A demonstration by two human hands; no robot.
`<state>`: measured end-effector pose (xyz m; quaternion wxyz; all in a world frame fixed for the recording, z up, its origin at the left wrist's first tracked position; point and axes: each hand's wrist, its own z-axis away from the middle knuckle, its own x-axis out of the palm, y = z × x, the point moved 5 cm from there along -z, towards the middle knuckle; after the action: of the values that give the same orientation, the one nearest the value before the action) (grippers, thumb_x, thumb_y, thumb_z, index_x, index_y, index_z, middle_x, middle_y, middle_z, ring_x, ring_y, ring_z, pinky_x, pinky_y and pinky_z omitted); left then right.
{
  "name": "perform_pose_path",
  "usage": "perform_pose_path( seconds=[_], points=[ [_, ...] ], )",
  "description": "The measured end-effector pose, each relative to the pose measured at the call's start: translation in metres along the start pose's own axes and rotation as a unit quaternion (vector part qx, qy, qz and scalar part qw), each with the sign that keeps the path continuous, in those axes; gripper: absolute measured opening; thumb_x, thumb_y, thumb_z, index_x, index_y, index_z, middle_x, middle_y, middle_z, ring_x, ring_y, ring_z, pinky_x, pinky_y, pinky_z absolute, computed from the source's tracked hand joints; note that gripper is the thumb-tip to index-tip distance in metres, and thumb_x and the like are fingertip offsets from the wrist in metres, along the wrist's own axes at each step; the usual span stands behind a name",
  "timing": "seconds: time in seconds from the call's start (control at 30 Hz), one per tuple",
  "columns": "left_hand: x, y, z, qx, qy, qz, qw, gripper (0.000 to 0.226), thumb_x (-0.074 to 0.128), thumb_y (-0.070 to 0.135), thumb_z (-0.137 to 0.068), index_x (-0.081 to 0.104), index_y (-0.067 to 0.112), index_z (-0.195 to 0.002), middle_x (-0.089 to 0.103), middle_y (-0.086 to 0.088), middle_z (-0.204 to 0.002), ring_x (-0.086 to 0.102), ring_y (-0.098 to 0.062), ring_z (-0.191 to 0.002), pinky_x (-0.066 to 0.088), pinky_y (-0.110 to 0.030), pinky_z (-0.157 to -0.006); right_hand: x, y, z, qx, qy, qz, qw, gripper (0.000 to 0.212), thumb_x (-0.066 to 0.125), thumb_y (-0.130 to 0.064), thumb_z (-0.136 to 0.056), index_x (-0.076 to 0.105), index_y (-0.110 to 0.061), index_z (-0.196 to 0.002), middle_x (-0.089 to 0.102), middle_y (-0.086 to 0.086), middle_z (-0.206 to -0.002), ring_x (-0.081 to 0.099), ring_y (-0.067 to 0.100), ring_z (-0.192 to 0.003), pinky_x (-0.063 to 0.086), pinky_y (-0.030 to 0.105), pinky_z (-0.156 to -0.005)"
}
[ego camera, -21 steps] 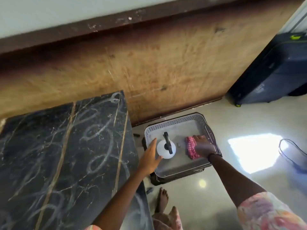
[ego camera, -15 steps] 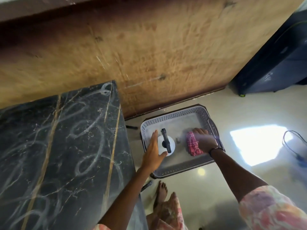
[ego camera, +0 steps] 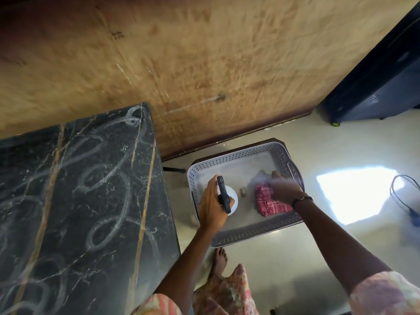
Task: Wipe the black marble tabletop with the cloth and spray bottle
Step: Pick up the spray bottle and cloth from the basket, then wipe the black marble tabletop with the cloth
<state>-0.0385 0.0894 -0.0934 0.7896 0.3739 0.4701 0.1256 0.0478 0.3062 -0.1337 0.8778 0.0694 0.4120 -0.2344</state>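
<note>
The black marble tabletop (ego camera: 75,201) with gold veins and whitish looping smears fills the left. On the floor to its right stands a white perforated basket (ego camera: 238,238). Inside it, a white spray bottle (ego camera: 234,197) with a black trigger head stands upright, and my left hand (ego camera: 211,205) grips it round the neck. A folded red checked cloth (ego camera: 268,202) lies in the basket's right half. My right hand (ego camera: 284,187), motion-blurred, rests on the cloth's upper edge; whether its fingers pinch the cloth is unclear.
A worn wooden panel (ego camera: 204,64) rises behind the basket. A dark suitcase (ego camera: 381,87) stands at the far right, and a black cable (ego camera: 402,196) lies on the glossy floor. My bare foot (ego camera: 220,261) is just below the basket.
My left hand has closed round the spray bottle it was only reaching beside. My right hand stays on the cloth. The camera has tilted down and nearer.
</note>
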Motion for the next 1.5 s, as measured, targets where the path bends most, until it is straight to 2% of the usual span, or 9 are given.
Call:
perform_pose_path(
  seconds=[0.2, 0.27, 0.33, 0.47, 0.63, 0.83, 1.03, 1.2, 1.5],
  points=[
    [-0.046, 0.037, 0.013, 0.102, 0.035, 0.010, 0.994, 0.059, 0.055, 0.030, -0.064, 0.052, 0.024, -0.122, 0.066, 0.000, -0.112, 0.065, -0.025, -0.090, 0.051, -0.027, -0.074, -0.001, 0.007, 0.035, 0.015, 0.042, -0.189, 0.981, 0.017, 0.061, -0.025, -0.091, 0.058, -0.009, -0.094, 0.054, -0.007, -0.071, 0.062, 0.023, -0.076, 0.049, 0.016, -0.062],
    [-0.075, 0.050, 0.023, 0.103, 0.039, 0.096, 0.989, 0.052, 0.055, 0.027, -0.060, 0.057, 0.025, -0.112, 0.069, -0.006, -0.103, 0.065, -0.027, -0.088, 0.052, -0.031, -0.079, -0.015, -0.004, 0.065, 0.026, 0.086, -0.368, 0.926, 0.007, 0.059, -0.018, -0.093, 0.055, -0.014, -0.095, 0.056, -0.010, -0.071, 0.064, 0.022, -0.075, 0.049, 0.010, -0.058],
    [-0.103, 0.057, 0.037, 0.094, 0.032, 0.190, 0.977, 0.039, 0.056, 0.023, -0.060, 0.063, 0.015, -0.098, 0.068, -0.009, -0.094, 0.064, -0.027, -0.087, 0.052, -0.039, -0.082, -0.024, -0.024, 0.098, 0.042, 0.064, -0.571, 0.818, 0.012, 0.056, -0.018, -0.095, 0.059, -0.009, -0.102, 0.069, 0.008, -0.088, 0.068, 0.026, -0.084, 0.057, 0.024, -0.072],
    [-0.166, 0.077, 0.086, 0.131, 0.038, 0.246, 0.960, 0.018, 0.052, 0.003, -0.073, 0.055, 0.017, -0.083, 0.059, 0.006, -0.084, 0.057, -0.007, -0.087, 0.043, -0.020, -0.085, -0.049, -0.090, 0.155, -0.006, 0.014, -0.747, 0.665, 0.027, 0.050, -0.021, -0.096, 0.053, -0.018, -0.123, 0.070, 0.009, -0.112, 0.067, 0.026, -0.103, 0.052, 0.046, -0.090],
    [-0.229, 0.058, 0.151, 0.155, 0.037, 0.318, 0.935, 0.033, 0.055, 0.000, -0.066, 0.064, 0.015, -0.093, 0.061, -0.012, -0.078, 0.052, -0.028, -0.060, 0.040, -0.033, -0.057, -0.056, -0.179, 0.199, 0.004, 0.004, -0.819, 0.574, 0.031, 0.052, -0.018, -0.093, 0.051, -0.019, -0.124, 0.072, 0.010, -0.107, 0.067, 0.028, -0.100, 0.053, 0.041, -0.081],
    [-0.287, -0.028, 0.225, 0.075, 0.050, 0.279, 0.956, 0.023, 0.059, 0.022, -0.070, 0.066, 0.012, -0.089, 0.061, 0.011, -0.064, 0.054, -0.002, -0.053, 0.043, -0.017, -0.057, -0.053, -0.307, 0.246, -0.038, -0.072, -0.853, 0.516, 0.035, 0.053, -0.029, -0.088, 0.054, -0.015, -0.120, 0.070, 0.015, -0.110, 0.067, 0.029, -0.101, 0.053, 0.040, -0.080],
    [-0.337, -0.118, 0.292, -0.009, 0.040, 0.200, 0.979, 0.004, 0.064, 0.021, -0.078, 0.062, 0.017, -0.078, 0.062, 0.004, -0.069, 0.057, -0.009, -0.062, 0.042, -0.018, -0.063, -0.013, -0.438, 0.283, -0.071, -0.122, -0.821, 0.553, 0.043, 0.037, -0.045, -0.098, 0.057, -0.016, -0.124, 0.067, 0.012, -0.120, 0.063, 0.026, -0.111, 0.048, 0.043, -0.096],
    [-0.370, -0.189, 0.337, -0.052, 0.049, 0.137, 0.988, 0.042, 0.063, 0.011, -0.081, 0.042, 0.032, -0.052, 0.052, 0.020, -0.047, 0.045, -0.002, -0.046, 0.027, -0.012, -0.049, 0.022, -0.527, 0.306, -0.060, -0.146, -0.815, 0.558, 0.049, 0.036, -0.046, -0.098, 0.057, -0.010, -0.124, 0.067, 0.014, -0.119, 0.064, 0.028, -0.110, 0.052, 0.041, -0.088],
    [-0.422, -0.261, 0.388, -0.087, 0.063, 0.191, 0.976, 0.038, 0.063, 0.015, -0.083, 0.048, 0.031, -0.052, 0.047, 0.011, -0.044, 0.035, -0.008, -0.045, 0.029, -0.017, -0.049, 0.059, -0.610, 0.331, -0.083, -0.155, -0.795, 0.581, 0.050, 0.037, -0.048, -0.096, 0.055, -0.014, -0.128, 0.066, 0.013, -0.121, 0.063, 0.028, -0.112, 0.048, 0.047, -0.094]
  ],
)
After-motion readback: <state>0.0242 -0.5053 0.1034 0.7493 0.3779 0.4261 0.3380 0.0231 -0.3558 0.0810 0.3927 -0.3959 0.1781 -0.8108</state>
